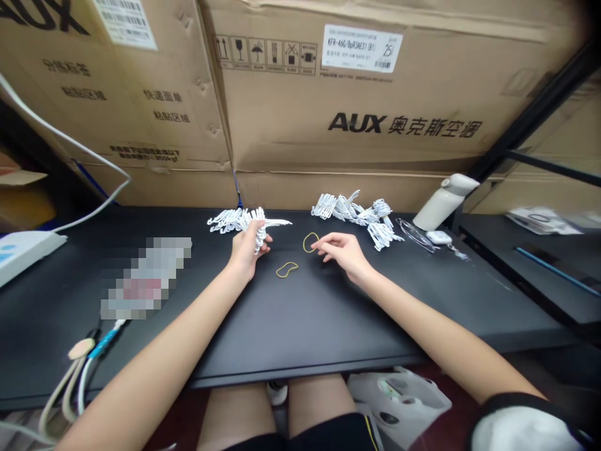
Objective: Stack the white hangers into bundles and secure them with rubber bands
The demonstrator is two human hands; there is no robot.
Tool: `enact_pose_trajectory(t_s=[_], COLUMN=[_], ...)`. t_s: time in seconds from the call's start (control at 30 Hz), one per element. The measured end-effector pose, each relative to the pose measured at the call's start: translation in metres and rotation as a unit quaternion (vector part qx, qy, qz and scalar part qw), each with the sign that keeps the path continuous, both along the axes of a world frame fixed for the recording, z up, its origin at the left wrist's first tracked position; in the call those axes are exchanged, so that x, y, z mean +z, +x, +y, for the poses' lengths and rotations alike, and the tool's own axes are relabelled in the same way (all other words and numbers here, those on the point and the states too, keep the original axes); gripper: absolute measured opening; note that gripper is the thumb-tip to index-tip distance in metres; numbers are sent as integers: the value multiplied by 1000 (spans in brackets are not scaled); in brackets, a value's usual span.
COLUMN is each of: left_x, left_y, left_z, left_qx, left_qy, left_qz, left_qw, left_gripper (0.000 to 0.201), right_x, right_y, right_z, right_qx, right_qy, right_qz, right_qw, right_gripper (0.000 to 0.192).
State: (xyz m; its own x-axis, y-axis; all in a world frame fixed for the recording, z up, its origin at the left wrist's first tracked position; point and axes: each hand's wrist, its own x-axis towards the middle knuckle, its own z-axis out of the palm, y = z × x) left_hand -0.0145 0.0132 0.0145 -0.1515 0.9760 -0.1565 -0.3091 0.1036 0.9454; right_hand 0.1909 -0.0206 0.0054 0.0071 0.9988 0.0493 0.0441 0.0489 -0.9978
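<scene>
My left hand (248,250) is closed around a bundle of white cable pieces (259,235), whose ends stick out above and to the right of the fingers. Between the thumb and fingertips of my right hand (342,254) is a yellow rubber band (308,243), hanging as an open loop. A second rubber band (287,270) lies on the black tabletop between and a little below the hands. More white pieces (225,220) lie in a row just left of my left hand. Beyond my right hand rest several bundles of the same white pieces (354,210).
Cardboard boxes (282,138) wall off the back of the black desk (282,326). At right stand a tilted white bottle (444,203), glasses (416,235) and a small white case (439,238). A blurred-out device (150,275) with a cable lies left, near a white power strip (28,250).
</scene>
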Motion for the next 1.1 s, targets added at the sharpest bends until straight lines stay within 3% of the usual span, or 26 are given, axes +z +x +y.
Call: enact_pose_trajectory(t_s=[0.37, 0.63, 0.8, 0.93, 1.1], left_x=[0, 0, 1, 1, 0], left_y=[0, -1, 0, 0, 0], left_z=[1, 1, 1, 1, 1], left_qx=[5, 4, 3, 5, -2], left_qy=[-15, -14, -16, -15, -15], left_qz=[-17, -22, -26, -25, -24], left_qw=[1000, 1000, 1000, 1000, 1000], left_gripper=[22, 24, 23, 22, 23], right_x=[-2, -9, -2, 6, 11], right_y=[-6, -5, -5, 2, 11], right_z=[-11, -7, -9, -8, -4], right_qx=[218, 192, 187, 251, 310], right_qy=[-2, -27, -31, -57, -88], right_qz=[-49, -97, -39, 8, -55], right_qw=[975, 976, 981, 966, 945], right_gripper=[28, 27, 30, 31, 29])
